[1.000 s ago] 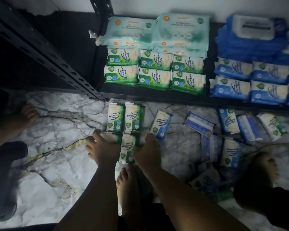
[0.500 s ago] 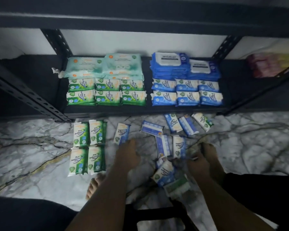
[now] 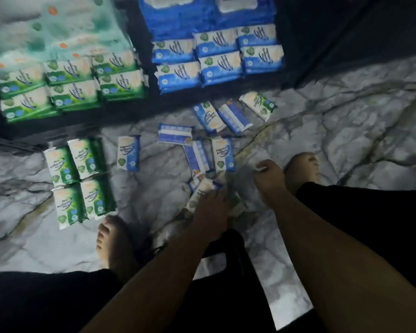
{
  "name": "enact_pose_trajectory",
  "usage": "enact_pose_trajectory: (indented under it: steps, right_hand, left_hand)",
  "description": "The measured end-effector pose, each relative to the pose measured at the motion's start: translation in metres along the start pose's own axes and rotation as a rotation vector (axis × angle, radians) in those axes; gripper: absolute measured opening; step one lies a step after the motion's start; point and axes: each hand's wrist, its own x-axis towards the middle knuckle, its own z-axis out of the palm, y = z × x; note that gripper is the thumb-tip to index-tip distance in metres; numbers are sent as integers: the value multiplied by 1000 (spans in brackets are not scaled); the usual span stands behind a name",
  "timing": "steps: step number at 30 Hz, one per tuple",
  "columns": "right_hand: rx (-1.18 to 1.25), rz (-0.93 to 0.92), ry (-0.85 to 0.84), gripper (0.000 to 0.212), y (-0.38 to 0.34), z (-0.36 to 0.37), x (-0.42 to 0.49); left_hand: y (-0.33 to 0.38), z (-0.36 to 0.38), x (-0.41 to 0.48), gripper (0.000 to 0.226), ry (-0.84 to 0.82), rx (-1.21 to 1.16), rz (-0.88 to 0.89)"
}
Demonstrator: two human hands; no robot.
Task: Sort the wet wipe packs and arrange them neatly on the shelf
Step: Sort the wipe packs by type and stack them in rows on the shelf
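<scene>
Small green wet wipe packs (image 3: pixel 70 90) and small blue packs (image 3: pixel 216 58) lie in rows on the dark shelf (image 3: pixel 334 39), with large teal packs (image 3: pixel 58 27) and large blue packs (image 3: pixel 202 10) behind them. On the marble floor, a block of green packs (image 3: pixel 79 179) lies at the left. Several loose blue packs (image 3: pixel 222 155) are scattered in the middle, and one green-and-white pack (image 3: pixel 258 104) lies near the shelf. My left hand (image 3: pixel 209 207) grips a white-and-blue pack (image 3: pixel 199 191) from the small pile. My right hand (image 3: pixel 269 181) is curled low beside it; what it holds is unclear.
My bare left foot (image 3: pixel 113 241) stands just below the green block and my right foot (image 3: pixel 300 169) is right behind my right hand. A single blue pack (image 3: pixel 129 153) lies between the green block and the pile. Marble floor (image 3: pixel 358 131) extends to the right.
Both hands left the green block. My left hand has moved right onto the pile and closed on a pack. My right hand stays low by my right foot. The view tilted down.
</scene>
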Motion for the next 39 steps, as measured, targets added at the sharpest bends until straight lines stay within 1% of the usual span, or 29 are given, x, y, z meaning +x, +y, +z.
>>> enact_pose_trajectory:
  steps: [2,3,4,5,7,8,10,12,13,14,16,18,19,21,24,26,28,29,32,34,35,37,38,39]
  right_hand:
    - [40,9,-45,18,4,-1,4]
    - [48,10,-72,17,8,-2,7]
    - [32,5,-77,16,12,-2,12]
    - [19,1,-70,15,14,-3,17]
    - [37,-12,-51,14,14,-6,27]
    - [50,-16,-41,14,11,-9,35]
    - [49,-19,-28,16,-1,-16,52]
    - [-4,-27,-20,22,-15,-24,71]
    - [-41,-52,0,26,-23,-27,82]
    - [-71,-87,21,30,-30,-28,94]
    - [-126,-115,42,40,-46,-31,115]
    - [-202,-101,57,62,-62,-33,138]
    - [-251,-101,53,70,-69,-34,148]
    - [-347,-131,46,76,-75,-32,169]
    - [-450,-164,46,82,-82,-29,191]
    - [-520,-161,18,83,-88,-26,201]
    - [-586,-167,-20,85,-92,-20,208]
    - [-608,-167,-23,85,-93,-17,211]
    - [-632,-146,16,82,-92,-10,214]
    - [-626,-108,39,77,-89,-8,211]
    - [-621,-78,41,75,-87,-7,209]
    - [-615,-9,17,83,-81,-6,200]
    - [-618,21,0,91,-78,-6,194]
    - [-624,34,-4,96,-75,-6,186]
  left_hand:
    - [17,14,7,78,-16,133,-69]
    - [23,17,8,83,-11,167,-100]
    - [28,19,11,83,-10,204,-121]
    - [29,26,17,78,-12,244,-131]
    - [25,33,28,64,63,272,-139]
    - [23,33,33,61,66,254,-148]
    - [22,31,41,64,126,161,-152]
    - [24,22,49,62,228,-58,-176]
    - [24,15,54,60,267,-243,-208]
    - [24,4,60,59,272,-459,-241]
    - [18,-21,74,52,209,-900,-308]
    - [4,-46,91,48,162,-1246,-337]
    - [-6,-56,100,47,175,-1384,-351]
    - [-27,-73,114,42,218,-1587,-410]
    - [-54,-82,130,43,258,-1730,-454]
    - [-65,-83,135,38,250,-1770,-520]
    - [-70,-82,141,36,232,-1715,-579]
    - [-72,-81,142,40,225,-1675,-604]
    - [-76,-79,146,50,224,-1638,-651]
    - [-73,-80,145,49,235,-1629,-664]
    - [-70,-83,144,45,235,-1629,-655]
    - [-63,-91,140,37,218,-1615,-626]
    - [-62,-94,138,42,193,-1596,-622]
    - [-61,-96,135,53,163,-1566,-620]
